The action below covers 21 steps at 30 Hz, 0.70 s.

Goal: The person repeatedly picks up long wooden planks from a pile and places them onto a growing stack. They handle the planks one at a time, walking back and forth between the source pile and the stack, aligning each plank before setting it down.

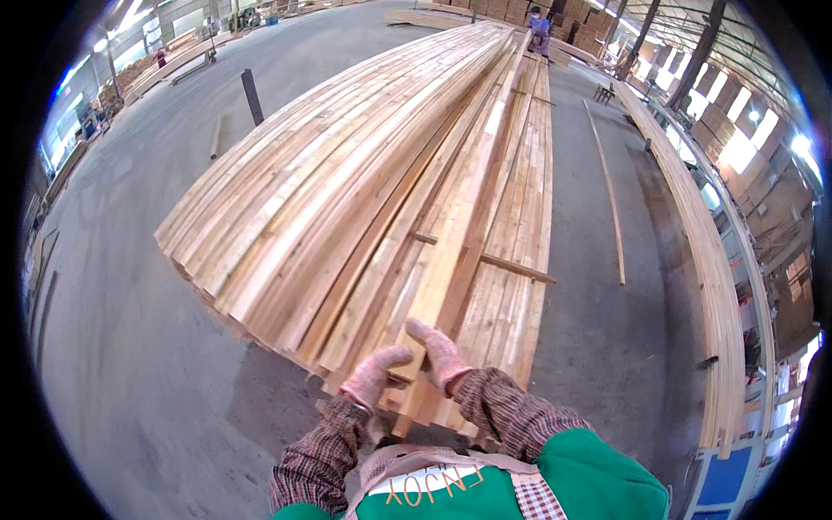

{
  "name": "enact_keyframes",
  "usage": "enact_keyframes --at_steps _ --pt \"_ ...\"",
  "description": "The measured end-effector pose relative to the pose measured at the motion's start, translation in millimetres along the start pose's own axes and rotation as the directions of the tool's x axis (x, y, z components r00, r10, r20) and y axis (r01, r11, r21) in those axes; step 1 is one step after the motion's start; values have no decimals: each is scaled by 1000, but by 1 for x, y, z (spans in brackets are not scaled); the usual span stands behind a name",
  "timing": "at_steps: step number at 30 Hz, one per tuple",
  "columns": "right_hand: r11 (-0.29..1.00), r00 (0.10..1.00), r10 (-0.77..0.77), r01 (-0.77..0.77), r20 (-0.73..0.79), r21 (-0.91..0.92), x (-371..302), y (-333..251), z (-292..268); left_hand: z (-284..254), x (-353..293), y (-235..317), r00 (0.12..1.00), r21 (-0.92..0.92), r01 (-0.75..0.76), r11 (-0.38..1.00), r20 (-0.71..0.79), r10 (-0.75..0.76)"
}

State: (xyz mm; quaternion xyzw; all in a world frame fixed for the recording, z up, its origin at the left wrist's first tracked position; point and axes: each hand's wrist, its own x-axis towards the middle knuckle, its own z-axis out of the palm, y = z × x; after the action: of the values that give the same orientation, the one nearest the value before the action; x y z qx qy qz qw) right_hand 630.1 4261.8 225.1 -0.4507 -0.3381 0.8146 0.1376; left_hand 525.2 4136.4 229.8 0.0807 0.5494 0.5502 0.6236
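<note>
A long pale wooden board (451,251) runs away from me over a large stack of similar boards (286,208). My right hand (440,357), in a pinkish knitted glove, is closed round the right side of its near end, thumb on top. Just left of it, my left hand (378,374), gloved alike, closes on the same end from the left side; its fingertips are partly hidden. Under the board, thin dark cross strips (518,268) lie across the lower layer on the right. The stack stands higher on its left half.
At the stack's far end another person (538,33) in blue stands by the boards. To the right, a single strip of wood (609,195) lies on the grey floor, and beyond it a long row of boards (693,234) rests along a bench. A dark post (251,97) rises left of the stack.
</note>
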Motion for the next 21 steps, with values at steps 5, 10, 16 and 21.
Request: enact_keyframes --at_steps 5,10,16,21 --pt "989 985 8 -33 175 144 69 50 121 -140 1 31 981 50 -144 988 -125 149" --pt "994 976 -45 24 211 103 113 78 171 -219 22 26 977 -109 -168 980 -155 150" --pt "903 935 287 -191 210 -385 166 109 195 -243 -21 -63 988 -695 -103 712 -157 -11" --pt "367 888 223 306 402 -878 232 157 176 -238 -46 -150 994 -925 93 367 63 -93"
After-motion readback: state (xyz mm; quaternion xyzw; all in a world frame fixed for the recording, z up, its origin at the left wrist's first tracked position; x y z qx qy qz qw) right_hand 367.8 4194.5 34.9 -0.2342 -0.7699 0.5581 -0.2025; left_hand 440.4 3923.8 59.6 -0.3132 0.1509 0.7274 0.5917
